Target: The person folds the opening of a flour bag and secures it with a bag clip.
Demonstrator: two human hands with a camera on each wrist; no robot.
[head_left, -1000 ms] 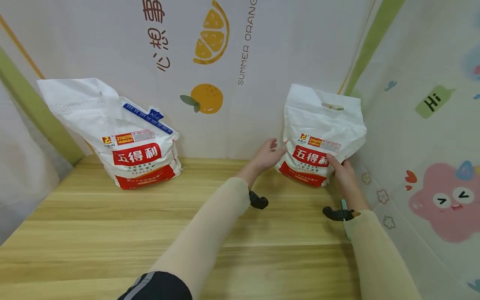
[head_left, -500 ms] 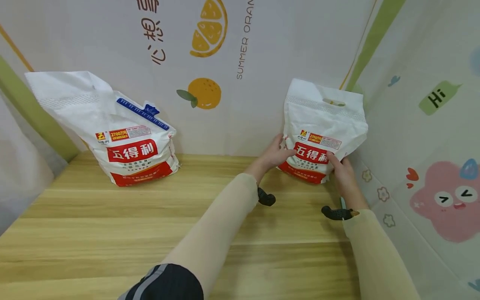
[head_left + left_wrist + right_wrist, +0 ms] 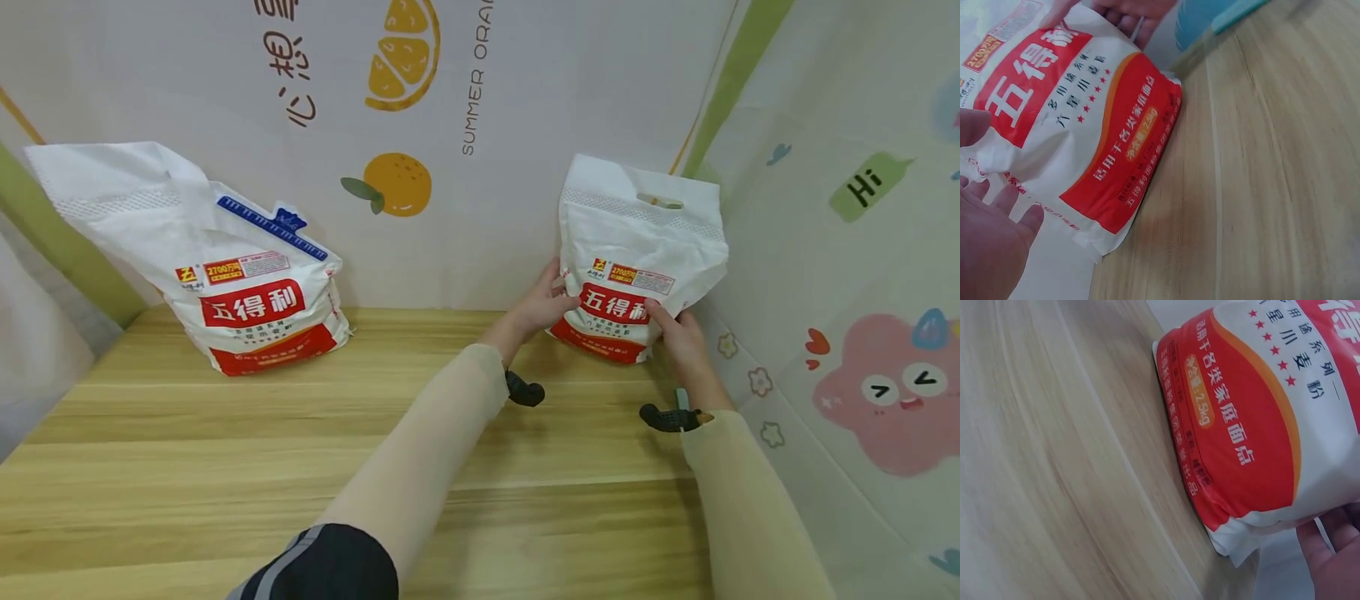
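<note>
A white and red flour bag [image 3: 637,250] with a handle hole stands upright at the back right of the table, between both hands. The left hand [image 3: 534,310] is at its left side, thumb on the front and fingers along the side; in the left wrist view these fingers [image 3: 997,212] lie spread beside the bag [image 3: 1079,106]. The right hand [image 3: 684,346] holds the lower right side, thumb on the front print, fingers round behind. In the right wrist view the right hand [image 3: 1338,550] is at the edge of the bag [image 3: 1241,419].
A second flour bag [image 3: 255,308], with a blue ruler-like strip along its top edge, leans at the back left of the wooden table [image 3: 225,467]. Printed curtains [image 3: 510,217] stand behind and at the right [image 3: 795,275], close beside the right arm.
The left hand has moved right and up from beside the bag to its left side, thumb now on the front. The right hand keeps its place on the bag. The view has shifted slightly.
</note>
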